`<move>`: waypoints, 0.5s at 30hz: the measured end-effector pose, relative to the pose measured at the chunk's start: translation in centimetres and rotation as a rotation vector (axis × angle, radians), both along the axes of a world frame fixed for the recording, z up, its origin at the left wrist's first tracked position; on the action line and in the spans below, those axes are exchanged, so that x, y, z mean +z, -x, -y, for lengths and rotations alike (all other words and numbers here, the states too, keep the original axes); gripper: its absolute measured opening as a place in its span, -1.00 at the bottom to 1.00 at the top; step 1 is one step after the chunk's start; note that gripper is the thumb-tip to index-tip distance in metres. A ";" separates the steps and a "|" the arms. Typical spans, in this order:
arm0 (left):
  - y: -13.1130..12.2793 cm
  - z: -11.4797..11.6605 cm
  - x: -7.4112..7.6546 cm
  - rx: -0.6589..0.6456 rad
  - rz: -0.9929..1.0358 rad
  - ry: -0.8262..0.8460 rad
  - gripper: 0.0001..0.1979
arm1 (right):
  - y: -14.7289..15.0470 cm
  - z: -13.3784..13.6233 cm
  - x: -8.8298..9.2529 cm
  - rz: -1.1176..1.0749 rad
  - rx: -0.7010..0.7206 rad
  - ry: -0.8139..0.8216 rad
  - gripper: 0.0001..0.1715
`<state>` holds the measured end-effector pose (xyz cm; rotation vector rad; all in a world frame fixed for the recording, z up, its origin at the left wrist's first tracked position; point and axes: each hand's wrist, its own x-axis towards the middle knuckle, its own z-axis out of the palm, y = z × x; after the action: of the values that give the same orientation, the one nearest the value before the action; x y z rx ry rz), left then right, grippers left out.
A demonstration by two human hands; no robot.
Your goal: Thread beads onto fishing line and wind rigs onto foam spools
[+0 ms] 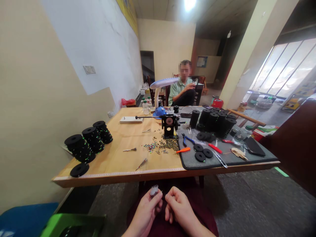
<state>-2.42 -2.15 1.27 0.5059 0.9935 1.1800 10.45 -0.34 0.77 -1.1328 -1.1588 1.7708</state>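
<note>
My left hand (149, 207) is closed over my lap, thumb and fingers pinching a small grey bundle (154, 190) with fine bristly ends sticking up; its exact kind is too small to tell. Just to its right, my right hand (178, 203) is closed too, thumb against the index finger. Whatever lies in that pinch, if anything, is too small to make out. A narrow gap separates the two hands, and both are in front of the table edge, below the tabletop (118, 138).
Black spool stacks (80, 148) stand at the left. Loose small metal pieces (169, 144) and coloured beads (150, 146) lie before a black winding device (169, 126). Blue-handled pliers (188, 140) and more black spools (214, 121) occupy the grey mat (187, 161). A person (182, 87) sits beyond the lamp (159, 98).
</note>
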 end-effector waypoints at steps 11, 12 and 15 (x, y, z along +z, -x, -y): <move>-0.2 0.1 0.4 -0.020 -0.059 -0.039 -0.70 | 0.0 -0.1 0.6 -0.001 -0.029 0.021 -0.49; -0.2 0.1 0.4 -0.021 -0.057 -0.040 -0.70 | 0.0 -0.1 0.7 -0.002 -0.027 0.021 -0.49; -0.1 0.1 0.2 -0.010 -0.050 -0.025 -0.69 | -0.1 0.0 0.8 0.000 -0.021 0.019 -0.50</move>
<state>-2.32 -2.21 1.46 0.5619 1.0196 1.1769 10.51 -0.35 1.59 -1.1518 -1.1286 1.7696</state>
